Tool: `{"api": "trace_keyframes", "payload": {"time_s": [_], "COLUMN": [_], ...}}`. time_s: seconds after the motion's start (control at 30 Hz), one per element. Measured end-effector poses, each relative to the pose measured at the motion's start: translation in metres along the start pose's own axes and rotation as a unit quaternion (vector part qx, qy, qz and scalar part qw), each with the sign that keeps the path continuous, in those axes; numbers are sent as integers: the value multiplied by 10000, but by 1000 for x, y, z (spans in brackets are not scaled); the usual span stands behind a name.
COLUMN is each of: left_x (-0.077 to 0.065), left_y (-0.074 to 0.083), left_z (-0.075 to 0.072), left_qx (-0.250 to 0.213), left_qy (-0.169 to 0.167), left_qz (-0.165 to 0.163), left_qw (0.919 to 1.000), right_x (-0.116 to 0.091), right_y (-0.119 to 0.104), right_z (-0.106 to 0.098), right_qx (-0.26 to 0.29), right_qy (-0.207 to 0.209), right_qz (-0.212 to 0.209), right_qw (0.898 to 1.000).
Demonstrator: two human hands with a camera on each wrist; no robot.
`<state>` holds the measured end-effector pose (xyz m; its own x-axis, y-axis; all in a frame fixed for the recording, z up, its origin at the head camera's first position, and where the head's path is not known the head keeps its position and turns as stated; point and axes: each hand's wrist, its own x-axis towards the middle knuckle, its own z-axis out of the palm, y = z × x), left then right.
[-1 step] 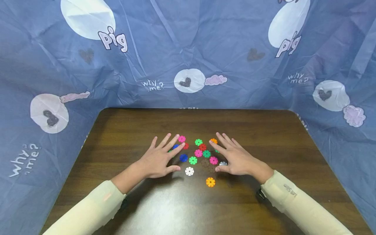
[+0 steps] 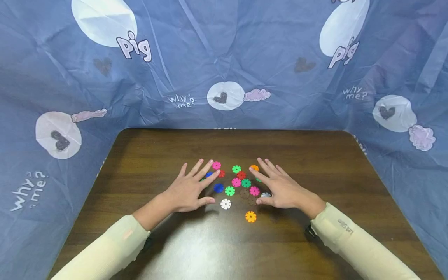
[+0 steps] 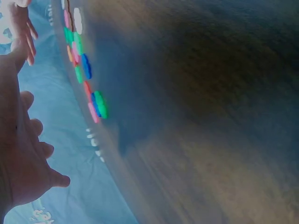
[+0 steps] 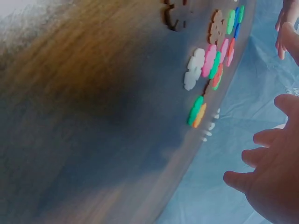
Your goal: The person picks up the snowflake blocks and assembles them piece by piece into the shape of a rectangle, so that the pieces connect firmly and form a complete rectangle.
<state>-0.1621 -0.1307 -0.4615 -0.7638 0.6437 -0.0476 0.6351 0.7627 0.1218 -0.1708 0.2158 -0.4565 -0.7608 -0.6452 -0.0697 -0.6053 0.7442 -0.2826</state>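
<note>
Flat, notched plastic discs in several colours lie scattered between and partly beneath my two hands. My left hand (image 2: 189, 190) is held palm down with spread fingers over the left side of them, its fingers overlapping a blue disc (image 2: 209, 175) in the head view. Nearest its thumb is a white disc (image 2: 226, 204). On the other side my right hand (image 2: 284, 189) spreads its fingers above a grey-white disc (image 4: 194, 70) and an orange disc (image 2: 254, 167). Both wrist views show the hands raised over the tabletop, holding nothing.
Pink discs (image 2: 236, 182), green discs (image 2: 230, 191) and dark brown discs (image 4: 217, 28) lie in the middle. A yellow-orange disc (image 2: 250, 217) sits closest to me. The brown wooden table (image 2: 161, 147) ends at a blue printed cloth (image 2: 196, 58) behind and at the sides.
</note>
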Motion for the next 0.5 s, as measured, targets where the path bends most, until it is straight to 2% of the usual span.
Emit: {"api": "trace_keyframes", "payload": {"time_s": [0.5], "left_x": [0], "left_y": [-9], "left_z": [15], "left_qx": [-91], "left_qy": [-75], "left_qz": [-212], "left_qw": [9997], "right_x": [2], "right_y": [5], "right_z": [10], "right_qx": [20], "right_qy": [-2], "right_qz": [156], "right_qw": [9999]}}
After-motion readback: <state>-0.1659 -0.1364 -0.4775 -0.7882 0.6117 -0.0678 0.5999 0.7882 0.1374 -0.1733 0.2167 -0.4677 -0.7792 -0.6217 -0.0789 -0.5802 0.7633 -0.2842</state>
